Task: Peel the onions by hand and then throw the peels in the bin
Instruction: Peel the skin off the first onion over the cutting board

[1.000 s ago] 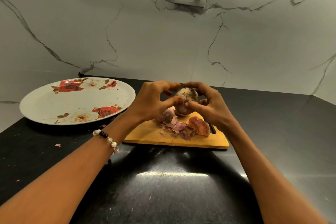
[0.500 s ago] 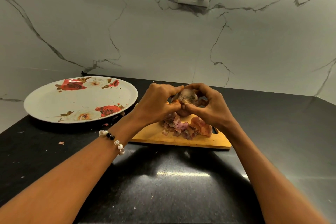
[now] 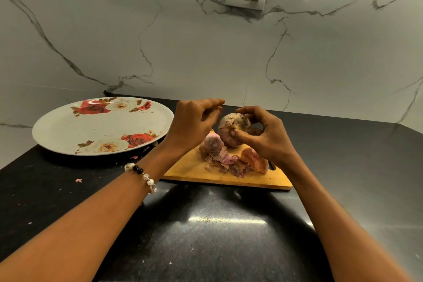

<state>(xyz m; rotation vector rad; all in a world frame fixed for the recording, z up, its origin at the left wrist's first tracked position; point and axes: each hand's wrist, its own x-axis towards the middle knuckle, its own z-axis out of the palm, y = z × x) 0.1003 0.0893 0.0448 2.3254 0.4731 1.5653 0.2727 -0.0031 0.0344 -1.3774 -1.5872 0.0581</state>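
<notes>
Right hand: your right hand (image 3: pixel 266 138) is wrapped around a round, pinkish-brown onion with patchy dry skin (image 3: pixel 233 129), thumb pressed on its front, holding it in the air above the board.
Left hand: your left hand (image 3: pixel 192 125) hovers just left of that onion, apart from it, fingers curled and tips pinched together; whether a scrap sits between them, you cannot tell.
Board: rectangular wooden chopping board (image 3: pixel 194 170) on the black speckled counter (image 3: pixel 206 236).
Peels: heap of papery pink-brown onion peels (image 3: pixel 225 161) on the board, with another onion (image 3: pixel 211 144) lying beside it.
Plate: large round white plate with red roses (image 3: pixel 68 130), left of the board.
</notes>
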